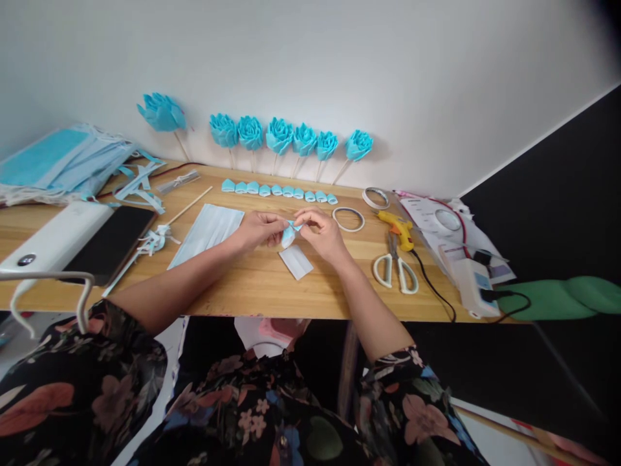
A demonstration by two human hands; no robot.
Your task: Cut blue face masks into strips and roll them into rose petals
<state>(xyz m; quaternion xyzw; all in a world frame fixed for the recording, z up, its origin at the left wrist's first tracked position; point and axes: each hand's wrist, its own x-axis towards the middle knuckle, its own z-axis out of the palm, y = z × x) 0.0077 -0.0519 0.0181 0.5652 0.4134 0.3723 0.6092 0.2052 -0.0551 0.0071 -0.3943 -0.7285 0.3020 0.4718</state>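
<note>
My left hand (259, 230) and my right hand (324, 232) meet over the middle of the wooden table (252, 288). Both pinch a small blue folded mask piece (291, 232) between their fingertips. Just below it a pale cut rectangle (295, 261) lies flat on the table. An opened face mask (207, 232) lies left of my left hand. Behind my hands runs a row of small blue folded pieces (279, 190). Several blue mask roses on sticks (291, 139) lean against the white wall.
Right of my hands lie a tape ring (348, 219), a second tape roll (375, 197), white scissors (394, 266), a yellow glue gun (396, 228) and a power strip (473, 285). At left are a mask stack (53, 162), a phone (110, 244), a skewer (189, 205) and blue scraps (140, 184).
</note>
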